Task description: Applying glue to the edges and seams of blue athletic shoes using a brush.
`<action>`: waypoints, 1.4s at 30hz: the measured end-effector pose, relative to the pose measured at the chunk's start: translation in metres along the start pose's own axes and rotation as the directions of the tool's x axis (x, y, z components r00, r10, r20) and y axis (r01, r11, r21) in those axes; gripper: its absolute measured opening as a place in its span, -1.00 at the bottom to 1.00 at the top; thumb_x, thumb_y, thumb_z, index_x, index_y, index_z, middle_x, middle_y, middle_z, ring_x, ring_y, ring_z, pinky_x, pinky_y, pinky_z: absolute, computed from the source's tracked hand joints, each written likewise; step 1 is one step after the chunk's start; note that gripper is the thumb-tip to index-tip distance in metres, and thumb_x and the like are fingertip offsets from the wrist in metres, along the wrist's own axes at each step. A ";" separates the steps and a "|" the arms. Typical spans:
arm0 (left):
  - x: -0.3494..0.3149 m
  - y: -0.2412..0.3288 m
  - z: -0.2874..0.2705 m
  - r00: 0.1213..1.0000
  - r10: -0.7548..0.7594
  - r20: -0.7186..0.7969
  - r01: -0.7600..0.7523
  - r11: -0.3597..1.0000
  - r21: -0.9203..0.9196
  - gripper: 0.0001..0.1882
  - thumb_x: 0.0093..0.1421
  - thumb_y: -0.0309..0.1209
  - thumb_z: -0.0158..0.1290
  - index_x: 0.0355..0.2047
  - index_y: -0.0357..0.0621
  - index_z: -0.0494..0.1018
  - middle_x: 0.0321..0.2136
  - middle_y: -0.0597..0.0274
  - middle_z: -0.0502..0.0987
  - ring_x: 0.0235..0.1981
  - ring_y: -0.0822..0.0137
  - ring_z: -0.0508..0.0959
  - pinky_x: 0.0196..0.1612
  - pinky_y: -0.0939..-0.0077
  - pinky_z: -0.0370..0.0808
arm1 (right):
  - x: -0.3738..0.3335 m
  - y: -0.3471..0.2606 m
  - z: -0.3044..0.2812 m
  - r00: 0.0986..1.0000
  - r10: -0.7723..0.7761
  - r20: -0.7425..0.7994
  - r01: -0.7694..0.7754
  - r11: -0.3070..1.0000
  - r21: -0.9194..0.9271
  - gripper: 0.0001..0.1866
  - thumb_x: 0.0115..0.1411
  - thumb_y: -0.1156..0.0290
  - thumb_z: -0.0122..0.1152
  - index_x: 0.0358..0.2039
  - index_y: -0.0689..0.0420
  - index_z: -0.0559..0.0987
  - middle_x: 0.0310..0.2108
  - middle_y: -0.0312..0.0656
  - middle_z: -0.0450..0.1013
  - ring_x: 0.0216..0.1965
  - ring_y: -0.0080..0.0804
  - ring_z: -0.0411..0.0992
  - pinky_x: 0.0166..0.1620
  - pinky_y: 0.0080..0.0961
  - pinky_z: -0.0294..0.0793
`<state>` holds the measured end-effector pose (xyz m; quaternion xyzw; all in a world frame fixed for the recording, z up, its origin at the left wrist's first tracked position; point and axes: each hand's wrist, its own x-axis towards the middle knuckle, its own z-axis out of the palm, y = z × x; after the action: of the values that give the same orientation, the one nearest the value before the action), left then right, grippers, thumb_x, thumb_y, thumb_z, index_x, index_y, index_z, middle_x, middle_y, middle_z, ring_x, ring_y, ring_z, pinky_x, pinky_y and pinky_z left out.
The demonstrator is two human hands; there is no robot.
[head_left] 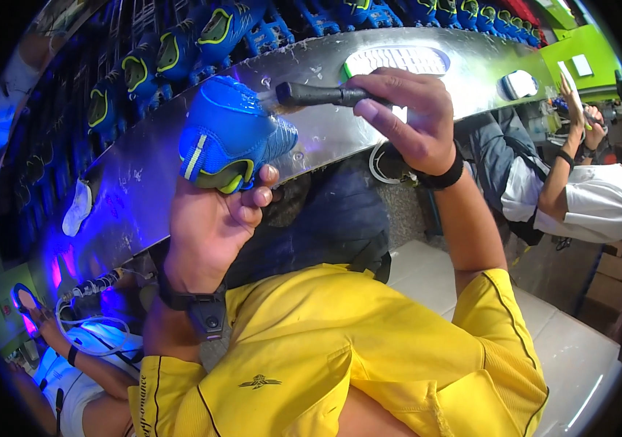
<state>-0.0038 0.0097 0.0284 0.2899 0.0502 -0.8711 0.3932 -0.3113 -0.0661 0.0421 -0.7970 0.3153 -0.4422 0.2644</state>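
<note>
A blue shoe upper (pixel 232 137) with a yellow-green collar is held sole side up in my left hand (pixel 213 218), whose fingers wrap round the collar. Its underside looks wet and glossy. My right hand (pixel 416 116) pinches the dark handle of a brush (pixel 318 95). The brush's pale bristles touch the edge of the shoe upper's underside. Beyond my right hand, a white sole (pixel 398 62) with a green rim lies on the metal bench.
The metal bench (pixel 125 193) curves across in front of me. Blue shoe uppers (pixel 216 36) hang on racks behind it. Another white sole (pixel 519 85) lies farther right, a white piece (pixel 78 207) at left. Co-workers in white shirts (pixel 588 200) sit on both sides.
</note>
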 end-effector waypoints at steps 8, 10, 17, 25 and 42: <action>0.028 -0.002 0.021 0.991 -0.072 0.114 0.078 0.996 -0.050 -0.47 0.45 -0.11 0.01 0.22 -0.27 0.30 -0.07 -0.01 0.41 -0.28 0.25 0.51 -0.33 0.49 0.58 | -0.030 0.034 -0.001 0.971 0.217 -0.102 -0.210 0.975 0.075 -0.74 0.25 0.42 0.44 -0.12 0.33 0.73 -0.46 -0.10 0.57 -0.49 -0.44 0.50 -0.37 -0.52 0.46; 0.036 -0.003 0.024 0.993 -0.052 0.107 0.055 0.998 -0.021 -0.38 0.43 -0.06 0.04 0.28 -0.28 0.28 -0.03 -0.06 0.42 -0.25 0.20 0.52 -0.25 0.43 0.61 | -0.033 0.035 -0.010 0.960 0.256 -0.113 -0.253 0.967 0.038 -0.74 0.26 0.42 0.42 -0.12 0.34 0.72 -0.42 -0.04 0.61 -0.43 -0.35 0.56 -0.29 -0.45 0.52; 0.079 0.011 0.068 0.996 -0.039 0.081 0.011 0.947 0.320 -0.40 0.45 -0.01 -0.02 0.26 -0.25 0.45 -0.01 -0.12 0.65 -0.11 0.04 0.70 0.06 0.19 0.64 | -0.041 0.015 -0.032 0.796 0.591 -0.132 -0.565 0.804 0.186 -0.72 0.28 0.32 0.39 -0.12 0.27 0.73 -0.49 0.00 0.60 -0.51 -0.39 0.53 -0.36 -0.43 0.50; 0.189 0.068 0.190 0.974 0.080 0.213 -0.228 0.348 0.909 -0.44 0.35 -0.37 0.12 0.31 -0.36 0.43 -0.06 0.16 0.68 -0.10 0.35 0.70 0.03 0.45 0.63 | -0.081 0.011 -0.093 0.602 0.714 -0.357 -0.534 0.693 0.485 -0.77 0.42 0.44 0.25 -0.12 0.36 0.73 -0.50 -0.34 0.58 -0.49 -0.74 0.39 -0.42 -0.67 0.32; 0.552 0.059 0.250 0.788 0.224 0.573 -0.087 -0.881 0.465 -0.24 0.09 0.03 0.31 0.16 -0.25 0.50 0.04 -0.22 0.63 0.11 -0.15 0.62 0.19 0.05 0.54 | -0.106 0.026 -0.107 0.341 0.835 -0.433 -0.651 0.541 0.532 -0.79 0.42 0.45 0.21 -0.15 0.33 0.71 -0.48 -0.36 0.57 -0.49 -0.75 0.34 -0.39 -0.69 0.28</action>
<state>-0.3667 -0.4712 -0.0570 0.4783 -0.8633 -0.1182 0.1094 -0.4546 -0.0206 0.0174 -0.3114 0.6530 -0.5517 0.4150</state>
